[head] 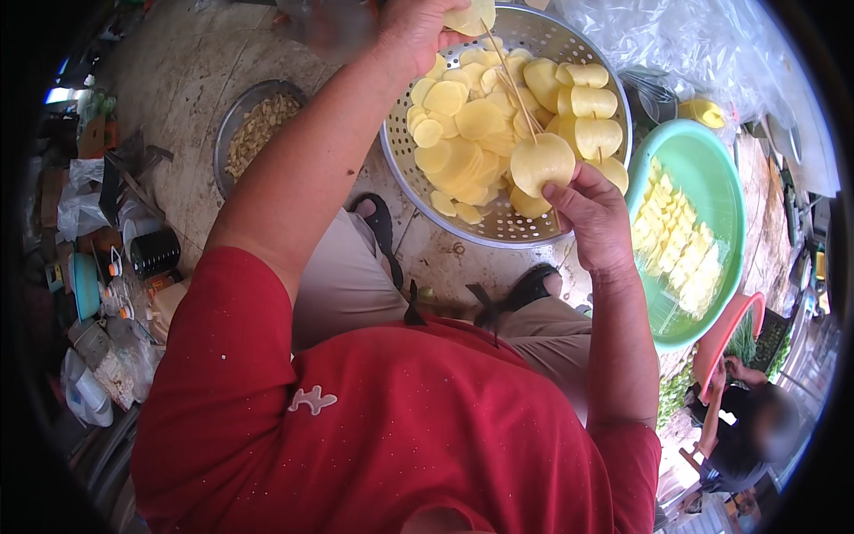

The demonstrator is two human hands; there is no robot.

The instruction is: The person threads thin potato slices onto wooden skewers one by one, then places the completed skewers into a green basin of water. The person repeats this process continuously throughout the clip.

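Between the thumb and fingers of my right hand is a bamboo skewer with pale yellow potato slices threaded near its lower end. My left hand, partly cut off by the top edge, grips a single potato slice. The skewer's tip meets the lower part of that slice; whether it has pierced it I cannot tell. Below both hands sits a perforated metal colander of loose potato slices. Finished-looking skewered potato stacks lie along its right side, and more bare skewers cross the middle.
Right of the colander stands a green basin holding cut yellow pieces in water. A metal bowl of small chopped bits is at left. Plastic sheeting lies at upper right. Another person handles a red basin at lower right.
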